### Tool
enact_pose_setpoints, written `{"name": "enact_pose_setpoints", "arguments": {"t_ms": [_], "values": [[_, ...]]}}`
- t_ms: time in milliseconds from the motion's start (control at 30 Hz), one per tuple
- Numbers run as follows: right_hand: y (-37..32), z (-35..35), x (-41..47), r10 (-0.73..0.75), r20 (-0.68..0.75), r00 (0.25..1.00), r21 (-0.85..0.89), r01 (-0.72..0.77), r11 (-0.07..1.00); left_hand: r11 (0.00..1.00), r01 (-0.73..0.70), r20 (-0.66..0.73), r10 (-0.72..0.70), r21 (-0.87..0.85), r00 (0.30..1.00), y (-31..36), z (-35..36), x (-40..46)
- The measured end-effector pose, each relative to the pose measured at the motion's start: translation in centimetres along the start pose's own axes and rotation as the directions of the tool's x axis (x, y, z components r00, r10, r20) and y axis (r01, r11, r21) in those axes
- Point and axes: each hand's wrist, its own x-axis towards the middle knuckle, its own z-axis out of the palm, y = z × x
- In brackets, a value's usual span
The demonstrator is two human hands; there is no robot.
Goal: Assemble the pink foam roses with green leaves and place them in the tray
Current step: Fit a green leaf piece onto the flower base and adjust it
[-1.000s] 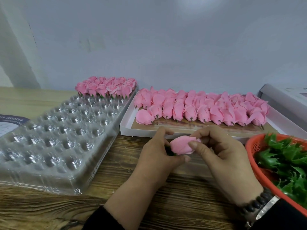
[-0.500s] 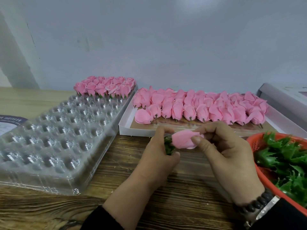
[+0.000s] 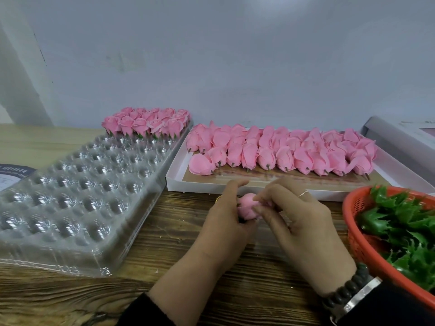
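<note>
Fingers (image 3: 260,209) of both my hands pinch one pink rose (image 3: 247,207), just in front of the white box (image 3: 175,182). Left of that box, the clear tray (image 3: 70,243) holds finished roses (image 3: 146,122) only along its far end; most cups are unfilled. Many bare buds (image 3: 282,151) wait inside the box, leaves (image 3: 400,220) in the basket (image 3: 350,231) to its right.
</note>
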Motion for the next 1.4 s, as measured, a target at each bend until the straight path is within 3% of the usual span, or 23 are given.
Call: {"name": "enact_pose_setpoints", "arguments": {"t_ms": [233,367,567,700,867,1000,1233,1400], "values": [[1.6,-0.4,0.0,0.303,-0.085,0.949,0.290,-0.267,0.919,0.931,0.126,0.076,-0.106,-0.343,0.991,-0.1,-0.3,0.3],[1.4,-0.3,0.0,0.279,-0.065,0.958,0.283,-0.251,0.926,0.908,0.137,0.101,-0.105,-0.395,0.989,-0.3,-0.5,0.5],[0.8,-0.5,0.1,0.118,-0.043,0.992,0.128,-0.112,0.986,0.947,0.100,0.060,-0.086,-0.306,0.994,-0.4,-0.1,0.5],[0.6,-0.6,0.1,0.132,-0.044,0.990,0.148,-0.124,0.981,0.970,0.084,0.043,-0.076,-0.228,0.996,-0.6,0.0,0.4],[0.7,-0.4,0.0,0.238,-0.020,0.971,0.244,-0.226,0.943,0.962,0.071,0.075,-0.054,-0.264,0.996,-0.3,0.4,0.2],[0.2,-0.2,0.1,0.125,0.023,0.992,0.139,-0.127,0.982,0.981,0.066,0.047,-0.059,-0.183,0.997,-0.2,0.5,0.0],[-0.2,-0.3,0.1,0.009,0.054,0.999,0.111,-0.015,0.994,0.958,0.222,0.040,-0.218,-0.183,0.975,0.0,0.3,0.1],[-0.3,-0.3,0.2,-0.049,0.112,0.993,0.111,0.036,0.993,0.974,0.214,0.125,-0.204,-0.072,0.971,0.5,0.0,-0.1]]}}
